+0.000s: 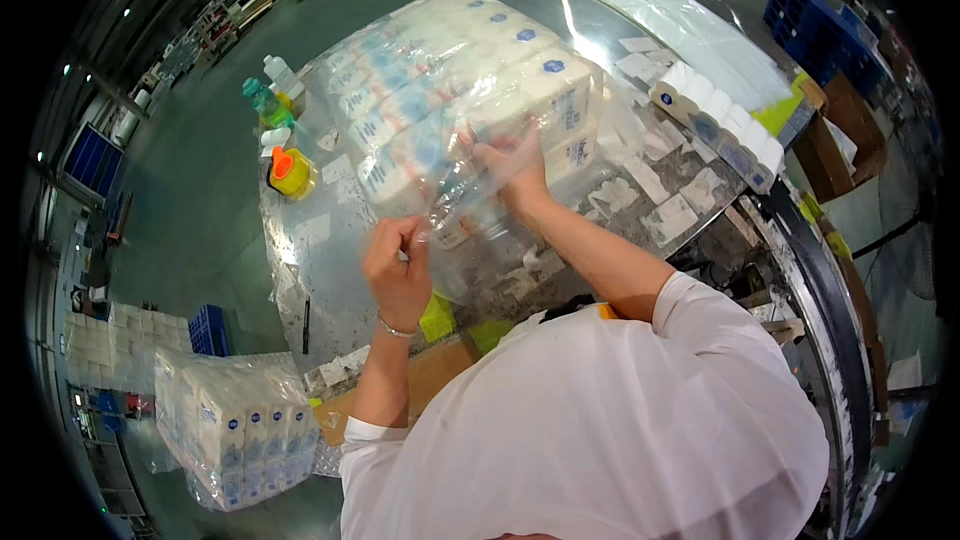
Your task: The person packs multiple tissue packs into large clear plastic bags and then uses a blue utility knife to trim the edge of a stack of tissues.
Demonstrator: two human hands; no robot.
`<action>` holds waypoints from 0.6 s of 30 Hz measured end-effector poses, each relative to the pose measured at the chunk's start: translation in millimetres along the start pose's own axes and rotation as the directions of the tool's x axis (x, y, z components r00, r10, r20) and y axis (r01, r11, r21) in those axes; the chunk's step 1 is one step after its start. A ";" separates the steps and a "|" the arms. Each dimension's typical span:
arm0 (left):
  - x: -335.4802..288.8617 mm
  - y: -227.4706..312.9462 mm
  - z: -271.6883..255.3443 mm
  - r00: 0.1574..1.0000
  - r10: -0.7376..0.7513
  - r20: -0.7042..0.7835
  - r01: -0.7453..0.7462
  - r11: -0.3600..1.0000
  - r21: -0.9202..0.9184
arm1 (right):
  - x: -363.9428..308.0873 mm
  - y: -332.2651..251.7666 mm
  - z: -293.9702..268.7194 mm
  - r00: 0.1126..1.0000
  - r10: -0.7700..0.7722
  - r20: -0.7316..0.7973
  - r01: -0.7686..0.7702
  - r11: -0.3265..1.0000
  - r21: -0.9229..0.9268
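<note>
A large block of white tissue packs (545, 75) with blue marks lies inside a clear plastic bag (450, 100) on the metal table. My left hand (395, 265) is closed at the near left side of the block, pinching the loose edge of the bag. Against the block's near face, my right hand (515, 165) has its fingers closed on the gathered film of the same bag. Folds of film stretch between my two hands, and the fingertips of the right one are partly hidden by it.
A row of tissue packs (715, 125) sits at the right by a conveyor (825, 310). Bottles (268, 102) and a yellow container (290, 172) stand on the table's left edge. Paper scraps (670, 215) litter the tabletop (320, 270). Another bagged bundle (250, 430) rests at lower left.
</note>
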State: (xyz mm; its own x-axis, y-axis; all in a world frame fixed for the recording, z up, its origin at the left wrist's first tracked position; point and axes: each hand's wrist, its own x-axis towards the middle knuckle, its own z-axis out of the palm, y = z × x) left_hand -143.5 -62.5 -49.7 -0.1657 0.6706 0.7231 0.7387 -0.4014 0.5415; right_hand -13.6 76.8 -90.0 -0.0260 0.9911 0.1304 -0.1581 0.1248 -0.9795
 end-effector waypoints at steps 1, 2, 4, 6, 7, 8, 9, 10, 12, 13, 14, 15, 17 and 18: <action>-3.1 0.6 1.5 0.999 -0.019 0.041 0.020 1.000 -0.013 | 6.7 -1.8 -1.9 0.997 -0.078 0.027 0.081 0.989 -0.121; -6.2 0.0 2.8 0.996 -0.038 0.083 0.040 0.999 -0.026 | 11.9 -3.3 -5.9 0.986 -0.152 0.062 0.163 0.957 -0.239; -14.3 -5.6 4.9 0.975 -0.079 0.209 0.083 0.996 -0.012 | 22.9 5.4 -19.8 0.912 -0.411 0.007 0.314 0.686 -0.657; -27.1 -22.1 6.9 0.943 -0.148 0.298 0.142 0.989 0.040 | 34.1 -10.1 -62.8 0.992 -0.126 0.028 0.120 0.829 -0.547; -33.4 -34.6 10.3 0.925 -0.179 0.336 0.166 0.984 0.068 | 56.8 34.6 -105.8 0.849 -0.518 -0.104 0.335 0.681 -0.652; -38.8 -43.9 10.5 0.903 -0.225 0.367 0.201 0.974 0.104 | 68.3 30.9 -130.5 0.793 -0.565 -0.230 0.202 0.600 -0.774; -37.7 -43.4 10.6 0.942 -0.129 0.310 0.078 0.982 0.170 | 67.3 26.1 -157.0 0.791 -0.558 -0.250 0.094 0.516 -0.852; -35.6 -40.4 10.2 0.966 -0.028 0.258 -0.038 0.968 0.248 | 61.9 25.5 -182.1 0.787 -0.555 -0.269 -0.013 0.420 -0.907; -31.1 -37.4 12.7 0.997 0.020 0.076 -0.052 0.897 0.439 | 56.2 30.9 -230.0 0.823 -0.481 -0.302 -0.145 0.336 -0.931; -28.1 -38.6 15.0 0.998 -0.023 -0.066 0.055 0.844 0.533 | 55.7 43.8 -257.3 0.771 -0.524 -0.362 -0.171 0.377 -0.910; -23.3 -40.6 14.7 0.978 -0.055 -0.200 0.170 0.768 0.617 | 59.9 56.9 -276.3 0.724 -0.545 -0.423 -0.196 0.426 -0.883; -26.4 -52.7 14.1 0.967 -0.229 -0.110 0.252 0.812 0.526 | 65.4 56.9 -284.6 0.731 -0.484 -0.480 -0.166 0.556 -0.814; -39.4 -89.3 22.8 0.847 -0.519 0.113 0.455 0.819 0.349 | 73.9 54.4 -289.9 0.759 -0.329 -0.561 -0.120 0.777 -0.618; -38.1 -98.0 32.3 0.824 -0.556 0.113 0.482 0.791 0.377 | 78.2 47.4 -283.5 0.815 -0.298 -0.496 -0.012 0.849 -0.529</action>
State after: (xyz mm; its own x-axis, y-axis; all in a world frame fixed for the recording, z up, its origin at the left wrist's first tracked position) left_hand -188.5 -28.6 -144.2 -0.4733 0.8457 0.2463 0.7505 0.2407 0.6155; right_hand 256.7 173.3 -169.7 0.5159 0.7939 0.3218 0.3880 0.1184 -0.9140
